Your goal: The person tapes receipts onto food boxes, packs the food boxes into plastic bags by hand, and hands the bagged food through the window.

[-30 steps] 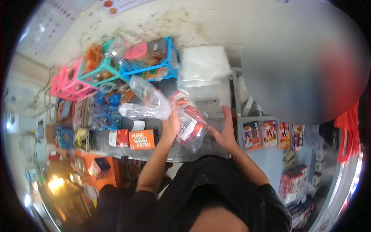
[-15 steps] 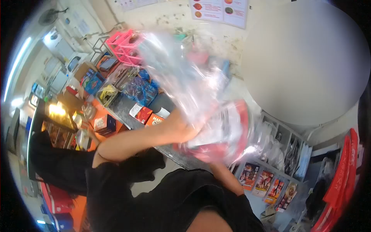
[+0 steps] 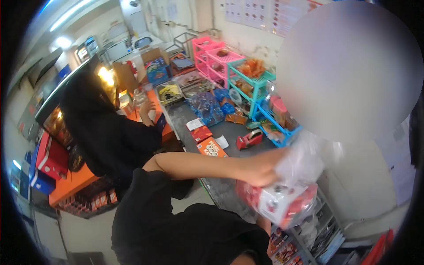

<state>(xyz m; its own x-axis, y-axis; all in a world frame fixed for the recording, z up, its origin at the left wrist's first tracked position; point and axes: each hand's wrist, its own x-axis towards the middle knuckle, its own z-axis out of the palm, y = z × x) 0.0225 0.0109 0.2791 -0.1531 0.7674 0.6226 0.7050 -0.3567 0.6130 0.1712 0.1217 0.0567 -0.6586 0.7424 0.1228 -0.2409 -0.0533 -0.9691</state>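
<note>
"Fingers [image 3: 268, 169] of the left hand [image 3: 258, 171]: clamped on anything?"

"Closed, blurred, on the upper part of a clear plastic bag [image 3: 285, 196] with red contents, over the near right end of the counter [image 3: 221, 187]."

"And the right hand's?"

"Hidden by the bag; I cannot tell. A red tape dispenser [image 3: 249, 140] stands farther left."

Clear plastic bag [image 3: 304, 161], blurred: red-and-white contents [image 3: 282, 201] with dark markings; tilted, held raised near table [image 3: 179, 115] end.

The clear, thin plastic bag [image 3: 305, 160] and crumpled blue plastic bag [image 3: 205, 107] look glossy, the orange printed cardboard box [image 3: 211, 147] smooth, the dark grey worktop [image 3: 224, 128] matt.
</note>
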